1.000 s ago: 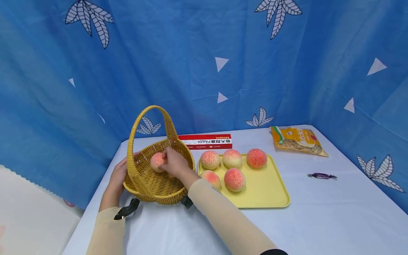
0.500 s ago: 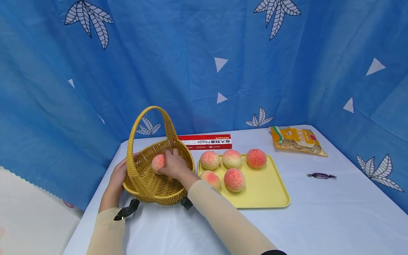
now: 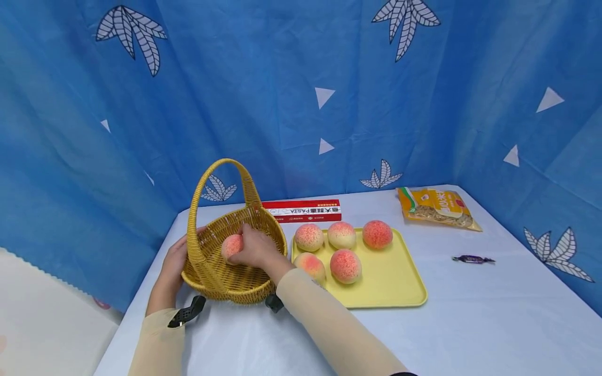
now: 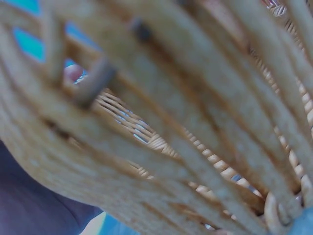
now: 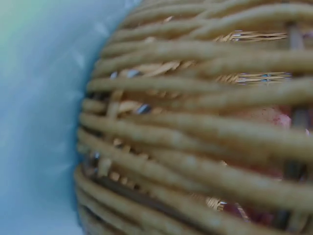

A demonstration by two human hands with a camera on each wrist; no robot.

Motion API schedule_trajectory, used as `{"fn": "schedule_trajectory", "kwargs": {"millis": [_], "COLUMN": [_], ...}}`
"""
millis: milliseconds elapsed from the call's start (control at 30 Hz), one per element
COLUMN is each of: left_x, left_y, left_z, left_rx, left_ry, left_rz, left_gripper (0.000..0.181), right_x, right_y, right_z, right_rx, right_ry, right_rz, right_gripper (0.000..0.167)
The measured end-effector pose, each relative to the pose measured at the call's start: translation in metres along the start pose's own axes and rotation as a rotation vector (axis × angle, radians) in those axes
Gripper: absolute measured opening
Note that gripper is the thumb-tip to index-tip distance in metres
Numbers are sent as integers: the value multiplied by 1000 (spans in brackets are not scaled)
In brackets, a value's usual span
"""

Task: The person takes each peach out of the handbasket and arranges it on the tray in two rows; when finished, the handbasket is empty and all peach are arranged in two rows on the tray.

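A yellow wicker basket [image 3: 240, 282] with a tall arched handle [image 3: 193, 209] stands on the left of the table, in the head view. My left hand [image 3: 173, 263] grips its left side near the rim; in the left wrist view a fingertip [image 4: 73, 72] shows through the weave. Reaching inside the basket, my right hand [image 3: 259, 249] holds a pink and cream peach [image 3: 232, 247] low near the woven bottom. Its fingers cover the peach's right side. Both wrist views are mostly filled by blurred wicker.
Right of the basket lies a yellow tray [image 3: 390, 284] with several peaches [image 3: 346, 266] on its left and back parts. A red and white pasta box [image 3: 303, 211] lies behind. Farther right are an orange food bag [image 3: 439, 208] and a purple wrapped candy [image 3: 472, 259].
The right hand and the peach have shifted slightly within the basket. My left hand stays at the basket's side, and the tray's peaches have not moved.
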State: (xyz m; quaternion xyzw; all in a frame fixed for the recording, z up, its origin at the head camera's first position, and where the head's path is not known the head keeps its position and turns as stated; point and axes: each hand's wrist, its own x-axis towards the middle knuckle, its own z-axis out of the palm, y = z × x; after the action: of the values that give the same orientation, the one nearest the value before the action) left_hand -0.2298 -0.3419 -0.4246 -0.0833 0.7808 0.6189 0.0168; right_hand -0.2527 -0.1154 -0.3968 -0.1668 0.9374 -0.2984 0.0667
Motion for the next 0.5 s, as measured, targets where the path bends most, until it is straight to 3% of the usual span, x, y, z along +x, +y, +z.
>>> {"fn": "schedule_trajectory", "kwargs": {"millis": [300,500], "left_x": [0,-1], "left_y": [-6,-5], "left_z": [-4,-1], "left_rx": [-18,-16], "left_ry": [-6,-9], "left_rz": [13,-2], "left_gripper": [59,55], "right_x": [-5,-14], "right_y": [-4,-5], "right_z": [1,0], "right_rx": [26,-5], "right_ry": [66,177], "right_rz": [-48,-128], "right_gripper": [65,71]}}
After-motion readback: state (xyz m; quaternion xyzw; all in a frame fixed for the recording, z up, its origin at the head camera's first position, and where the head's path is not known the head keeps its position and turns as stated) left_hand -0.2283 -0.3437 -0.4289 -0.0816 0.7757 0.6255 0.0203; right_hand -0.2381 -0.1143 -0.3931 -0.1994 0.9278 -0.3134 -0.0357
